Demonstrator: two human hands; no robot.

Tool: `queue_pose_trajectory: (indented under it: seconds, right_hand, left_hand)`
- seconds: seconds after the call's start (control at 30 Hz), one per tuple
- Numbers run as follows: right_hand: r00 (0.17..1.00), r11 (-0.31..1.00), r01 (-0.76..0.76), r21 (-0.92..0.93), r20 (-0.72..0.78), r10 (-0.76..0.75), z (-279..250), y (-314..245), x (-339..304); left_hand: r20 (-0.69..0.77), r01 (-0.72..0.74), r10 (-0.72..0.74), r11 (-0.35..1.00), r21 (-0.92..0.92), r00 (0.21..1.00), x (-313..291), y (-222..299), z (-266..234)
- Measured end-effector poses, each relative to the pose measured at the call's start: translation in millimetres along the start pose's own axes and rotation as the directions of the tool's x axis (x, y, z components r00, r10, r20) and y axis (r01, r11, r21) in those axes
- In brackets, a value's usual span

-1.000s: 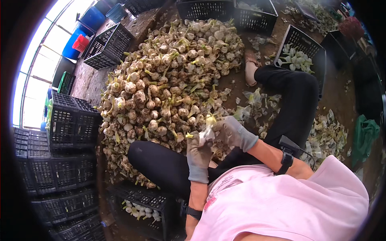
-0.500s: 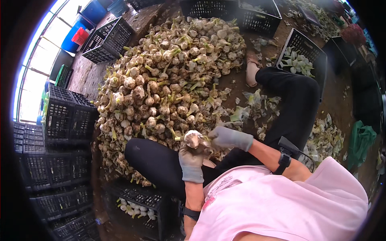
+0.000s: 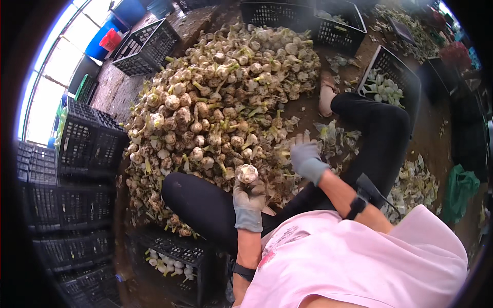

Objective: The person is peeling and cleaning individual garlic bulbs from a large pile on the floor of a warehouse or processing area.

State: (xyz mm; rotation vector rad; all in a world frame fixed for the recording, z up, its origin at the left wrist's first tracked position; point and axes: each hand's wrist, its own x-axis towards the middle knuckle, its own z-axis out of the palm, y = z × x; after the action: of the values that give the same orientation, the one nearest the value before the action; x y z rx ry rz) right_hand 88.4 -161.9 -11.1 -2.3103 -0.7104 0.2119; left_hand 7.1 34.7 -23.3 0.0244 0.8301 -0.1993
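Note:
My left hand (image 3: pixel 248 203), in a grey work glove, is closed around a garlic bulb (image 3: pixel 247 174) with brown-marked white skin, held above my bent left knee. Also gloved, my right hand (image 3: pixel 306 156) is stretched out apart from it, over loose skins, with fingers spread and nothing visible in them. In front of me rises a large heap of garlic bulbs (image 3: pixel 221 97), many soil-stained and with short green or yellowish stems. Peeled skins (image 3: pixel 336 136) lie on the ground between the heap and my right leg.
A black crate (image 3: pixel 403 77) with pale trimmed pieces stands beyond my right knee. Cleaned bulbs show in another crate (image 3: pixel 177 251) by my left leg. Stacked black crates (image 3: pixel 72 205) line the left side. A green bag (image 3: pixel 459 190) and more skins (image 3: pixel 416 177) lie right.
My right hand has moved away from the bulb, forward and right, and its fingers have spread. The bulb stays in my left hand, its surface looking whiter and the stem no longer showing.

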Motion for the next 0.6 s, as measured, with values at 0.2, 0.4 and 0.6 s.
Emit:
queue_pose_trajectory:
  seconds: [0.2, 0.4, 0.6]
  right_hand:
    - [0.995, 0.794, -0.048, 0.607, -0.036, 0.088, 24.4, -39.7, -11.4]
    - [0.987, 0.961, 0.148, -0.233, 0.092, -0.13, 21.1, -89.0, -14.8]
    - [0.652, 0.158, -0.635, 0.757, 0.414, 0.635, 49.2, 1.6, 7.8]
  left_hand:
    - [0.07, -0.052, 0.042, 0.988, 0.144, 0.997, -3.0, -2.9, -1.9]
    - [-0.154, -0.198, 0.314, 0.839, 0.507, 0.937, -6.8, -23.5, 2.3]
    - [-0.062, -0.144, 0.202, 0.851, 0.506, 0.977, -2.6, -12.8, -3.5]
